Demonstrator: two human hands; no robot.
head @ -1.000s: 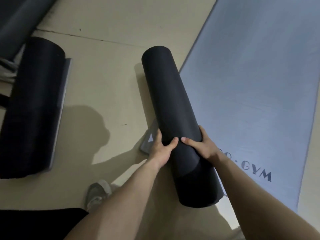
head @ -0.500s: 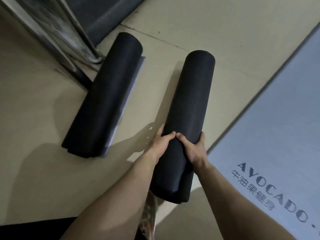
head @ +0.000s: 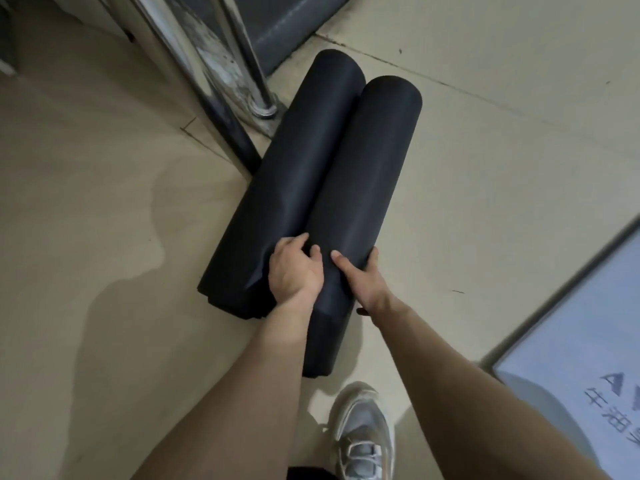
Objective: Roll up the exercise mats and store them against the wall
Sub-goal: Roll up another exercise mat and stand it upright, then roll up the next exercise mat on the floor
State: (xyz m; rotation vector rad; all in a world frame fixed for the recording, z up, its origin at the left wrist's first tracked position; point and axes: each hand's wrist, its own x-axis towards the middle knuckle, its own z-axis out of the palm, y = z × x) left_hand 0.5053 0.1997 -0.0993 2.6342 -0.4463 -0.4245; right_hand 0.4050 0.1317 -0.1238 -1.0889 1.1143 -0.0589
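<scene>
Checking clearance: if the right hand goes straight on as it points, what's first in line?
Likely the left roll. The right hand grips the right roll, pointing up-left across it; the rolls lie side by side. Depth unclear.

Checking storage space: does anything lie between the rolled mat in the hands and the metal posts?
Yes. Another rolled mat lies lengthwise against the held mat, on its left, between it and the metal posts.

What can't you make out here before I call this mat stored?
Head view only:
Left hand fingertips: tucked between the held roll and the second roll.
Right hand fingers: mostly wrapped behind the held roll.
Held roll's underside, so floor contact: hidden by the roll itself.
Flat mat lettering: cut off by the right edge.
Any wall: metal posts run off the top edge.
</scene>
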